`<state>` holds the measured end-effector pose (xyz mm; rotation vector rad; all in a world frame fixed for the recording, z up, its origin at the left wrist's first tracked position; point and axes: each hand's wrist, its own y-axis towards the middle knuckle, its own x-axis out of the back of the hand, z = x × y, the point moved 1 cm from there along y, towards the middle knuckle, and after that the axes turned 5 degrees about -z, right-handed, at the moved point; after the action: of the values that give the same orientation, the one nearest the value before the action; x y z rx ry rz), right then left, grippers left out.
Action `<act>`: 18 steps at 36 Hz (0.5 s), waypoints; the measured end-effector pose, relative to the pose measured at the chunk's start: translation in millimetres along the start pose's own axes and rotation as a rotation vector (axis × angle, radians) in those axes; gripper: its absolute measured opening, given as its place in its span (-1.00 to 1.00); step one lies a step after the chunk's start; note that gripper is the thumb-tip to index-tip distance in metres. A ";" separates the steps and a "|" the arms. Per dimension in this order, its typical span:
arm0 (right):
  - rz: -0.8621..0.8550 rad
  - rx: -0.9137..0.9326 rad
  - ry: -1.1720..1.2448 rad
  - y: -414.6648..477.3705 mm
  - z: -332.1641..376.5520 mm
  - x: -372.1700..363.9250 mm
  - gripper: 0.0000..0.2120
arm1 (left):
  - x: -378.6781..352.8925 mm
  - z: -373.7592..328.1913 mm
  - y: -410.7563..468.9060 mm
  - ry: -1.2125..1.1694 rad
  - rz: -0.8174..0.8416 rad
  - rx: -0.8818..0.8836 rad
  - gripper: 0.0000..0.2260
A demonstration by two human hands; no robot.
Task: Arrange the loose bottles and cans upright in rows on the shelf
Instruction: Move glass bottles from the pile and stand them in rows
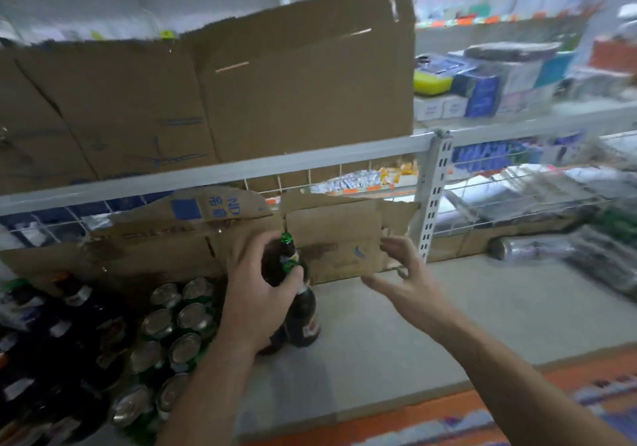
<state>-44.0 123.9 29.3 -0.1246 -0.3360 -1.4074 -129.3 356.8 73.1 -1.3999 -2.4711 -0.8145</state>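
bottles: here we go, two dark glass bottles [305,318] with green caps, close together toward the back edge of the shelf [431,325], just right of the can block; whether both bases are fully down, we can't tell.
left hand: the left hand [256,294] is wrapped round the necks and shoulders of both, thumb on the near side, fingers curled round the far side.
right hand: the right hand [400,273] is empty, fingers spread and loosely bent, hovering over the shelf just right of the bottles, touching nothing.
handling: we judge them heavy, rigid and breakable. smooth glass is likely slick, and two in one grip can knock together.
where to hold: we'd say one bottle per hand, low on the neck or round the body, not by the cap.
cans: the cans [179,328] stand upright in rows toward the shelf's left end, beside the left forearm.
loose can: a loose can [527,248] lies on its side near the back edge, well off to the right.
around: torn cardboard [337,238] lines the back edge, and more dark bottles [69,325] crowd the left end, rather blurred.
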 end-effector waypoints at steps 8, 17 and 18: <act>-0.238 0.111 -0.050 -45.2 32.4 185.3 -0.44 | -134.3 -163.3 -18.1 -0.201 0.320 -0.201 -0.54; -0.455 0.099 -0.164 -122.1 31.0 382.0 -0.43 | -288.2 -282.6 -73.1 -0.292 0.590 -0.357 -0.59; -0.463 0.085 -0.184 -129.5 28.3 401.4 -0.47 | -300.4 -294.1 -79.4 -0.304 0.628 -0.372 -0.59</act>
<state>-125.3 -268.8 163.1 -0.1111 -0.6046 -1.8407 -64.7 -56.2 163.9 -2.4087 -1.8953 -0.9854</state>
